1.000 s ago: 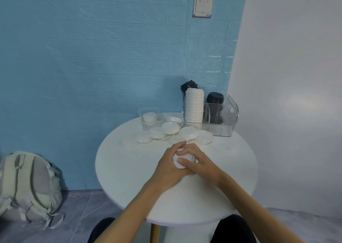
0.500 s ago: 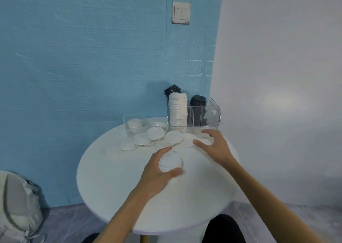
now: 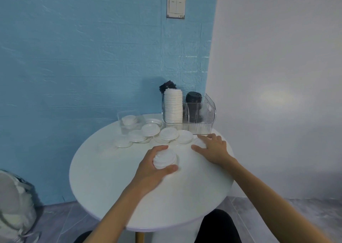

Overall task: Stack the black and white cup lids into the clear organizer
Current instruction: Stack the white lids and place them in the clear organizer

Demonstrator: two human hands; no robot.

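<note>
Your left hand (image 3: pixel 154 166) grasps a small stack of white round plastic cup lids (image 3: pixel 165 158), fingers and thumb curled round it, low over the round white table (image 3: pixel 114 185) near its middle. Your right hand (image 3: pixel 212 148) lies with its fingers spread and fairly straight over another white lid (image 3: pixel 199 143) lying flat on the table, just in front of the clear plastic organizer (image 3: pixel 199 113); whether it has gripped that lid you cannot tell.

The organizer stands at the table's far edge by the wall corner. In its left compartment rises a tall stack of white lids (image 3: pixel 173 107); a stack of black lids (image 3: pixel 193 102) stands in the compartment to the right, and more black lids (image 3: pixel 167 86) show behind the white stack.

Loose white lids (image 3: pixel 167 134) lie scattered and partly overlapping between your hands and the organizer, spreading leftward. Beside them stands a small clear square container (image 3: pixel 129 122) with a few white lids inside.

On the floor at the left rests a pale backpack (image 3: pixel 13 204). A white wall switch (image 3: pixel 175 6) sits on the blue textured wall (image 3: pixel 83 58).
</note>
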